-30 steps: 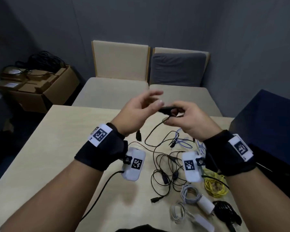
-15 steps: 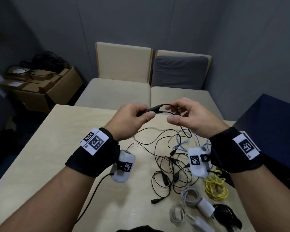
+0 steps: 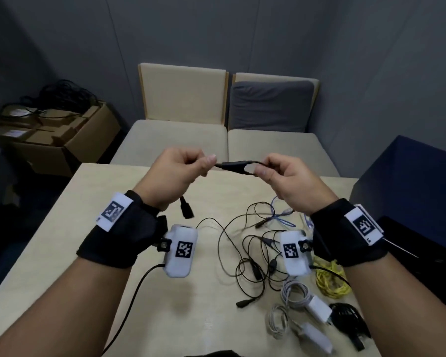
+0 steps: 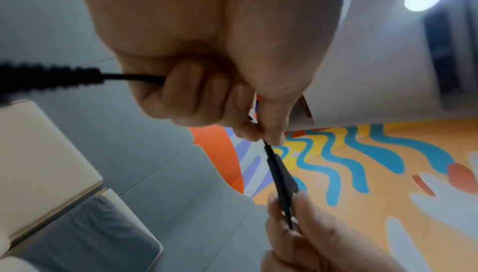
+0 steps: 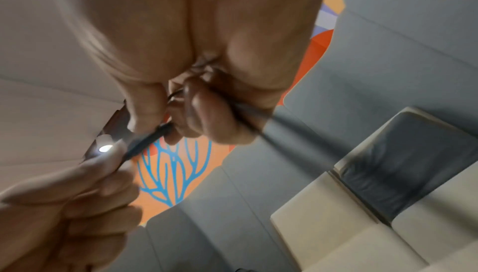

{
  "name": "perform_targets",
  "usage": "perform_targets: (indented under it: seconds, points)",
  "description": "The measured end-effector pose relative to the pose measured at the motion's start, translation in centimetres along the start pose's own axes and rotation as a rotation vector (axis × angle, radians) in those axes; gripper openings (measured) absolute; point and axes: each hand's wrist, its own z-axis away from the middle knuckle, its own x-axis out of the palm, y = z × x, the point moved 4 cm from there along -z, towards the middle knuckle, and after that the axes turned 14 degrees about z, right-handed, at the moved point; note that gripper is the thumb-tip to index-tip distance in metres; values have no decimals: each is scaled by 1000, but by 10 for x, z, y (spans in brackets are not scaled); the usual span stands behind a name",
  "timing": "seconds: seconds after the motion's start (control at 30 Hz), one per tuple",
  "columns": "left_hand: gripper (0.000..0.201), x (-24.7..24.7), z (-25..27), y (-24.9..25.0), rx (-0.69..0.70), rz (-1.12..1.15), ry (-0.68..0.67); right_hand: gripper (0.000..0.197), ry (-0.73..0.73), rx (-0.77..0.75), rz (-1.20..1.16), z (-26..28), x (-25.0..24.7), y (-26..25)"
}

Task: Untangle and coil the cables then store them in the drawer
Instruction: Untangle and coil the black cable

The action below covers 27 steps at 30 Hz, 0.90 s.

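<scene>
Head view: you are at the untangling step, with 1 black cable (image 3: 233, 166) lifted above the worktop (image 3: 62, 240).
Your left hand (image 3: 177, 173) and right hand (image 3: 286, 176) each pinch it beside its junction. Next, likely, ease its trailing length out of the tangle (image 3: 256, 270) below, then coil.

Taking 12 o'clock as straight ahead of the person, the table (image 3: 62, 240) lies in front, with seats (image 3: 216, 140) behind it at 12. The left hand (image 3: 177, 173) at 11 and the right hand (image 3: 291, 176) at 1 are above the table, with the split cable (image 3: 233, 166) pinched between them. A plug (image 3: 187, 211) hangs below the left hand. The tangle of cables (image 3: 252, 256) lies on the table at 1, coiled cables (image 3: 294, 292) at 2. Boxes (image 3: 62, 140) sit at 10, a cabinet (image 3: 410, 181) at 2, beside the table.
</scene>
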Motion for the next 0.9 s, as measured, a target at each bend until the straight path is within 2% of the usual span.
perform_targets:
  seconds: [0.1, 0.17, 0.27, 0.33, 0.43, 0.47, 0.53, 0.6, 0.67, 0.77, 0.9]
  points:
    - [38, -6, 3, -8, -41, 290, -43, 30, 23, -3, -135, 0, -8, -2]
    - [36, -4, 9, -15, -90, 358, -110, 30, 93, -21, -205, -2, -15, -8]
    - [34, 9, 26, -29, -229, 404, -310, 26, 232, -21, -151, -8, -21, -13]
    - [31, 18, 35, -31, -289, 529, -440, 27, 304, 23, -109, -10, -18, -12]
    - [24, 27, 33, -18, -210, 813, -503, 25, 332, 117, -81, -11, 4, -3]
    - [23, 29, 31, -13, -169, 903, -491, 26, 317, 145, -103, -9, 14, 1]
    - [37, 32, 25, -7, -117, 1016, -478, 29, 283, 175, -119, -7, 34, 10]
    - [50, 37, 20, -6, -107, 1053, -485, 30, 254, 189, -127, -5, 48, 15]
    - [56, 39, 15, -7, -97, 1063, -424, 29, 226, 178, -161, -1, 56, 16]
    - [55, 39, 8, -5, -69, 1107, -238, 29, 162, 120, -158, 6, 66, 10]
    - [33, 34, -2, -4, 18, 1130, 67, 21, 112, 76, -59, 9, 62, 5]
